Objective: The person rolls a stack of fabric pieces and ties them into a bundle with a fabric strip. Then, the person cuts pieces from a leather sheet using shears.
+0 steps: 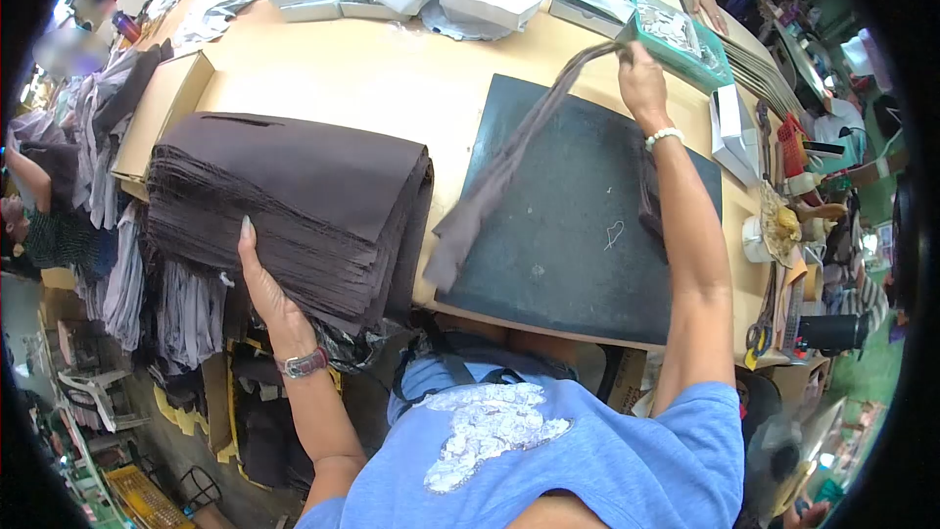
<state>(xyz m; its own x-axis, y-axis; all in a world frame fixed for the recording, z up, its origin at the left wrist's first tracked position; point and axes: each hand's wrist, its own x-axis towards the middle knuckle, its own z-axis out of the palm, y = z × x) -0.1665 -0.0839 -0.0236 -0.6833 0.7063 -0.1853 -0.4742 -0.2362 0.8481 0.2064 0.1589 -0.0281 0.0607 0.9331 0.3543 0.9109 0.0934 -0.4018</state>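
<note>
In front of me on the table lies a thick stack of dark brown cloth, its many layers folded over, the top one smooth and the near edges loose and rather ragged, with my left hand against that near side. From my right hand a long, narrow strip of similar cloth slants down over the black mat, creased lengthwise, its lower end wider and past the mat's left edge (whether it touches down, I can't tell).
</note>
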